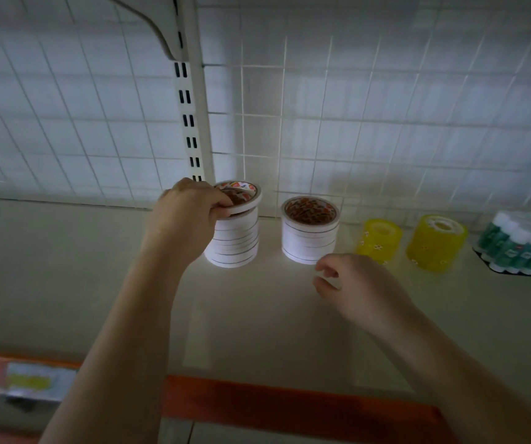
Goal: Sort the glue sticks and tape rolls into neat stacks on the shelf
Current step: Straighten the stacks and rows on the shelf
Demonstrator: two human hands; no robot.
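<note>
Two stacks of white tape rolls stand on the shelf (273,315). My left hand (187,216) pinches a thin white tape roll (247,194), tilted on top of the taller left stack (235,240). The shorter right stack (310,233) stands beside it, untouched. My right hand (350,283) hovers just in front of that stack with loosely curled fingers and holds nothing. Two yellow tape stacks (378,240) (436,241) stand further right. A pack of glue sticks (523,243) with white caps and green bodies lies at the far right.
A white wire grid (353,123) backs the shelf, with a slotted upright post (190,107) behind the left stack. An orange strip (289,402) runs along the shelf's front edge. A price label (36,382) sits at the lower left.
</note>
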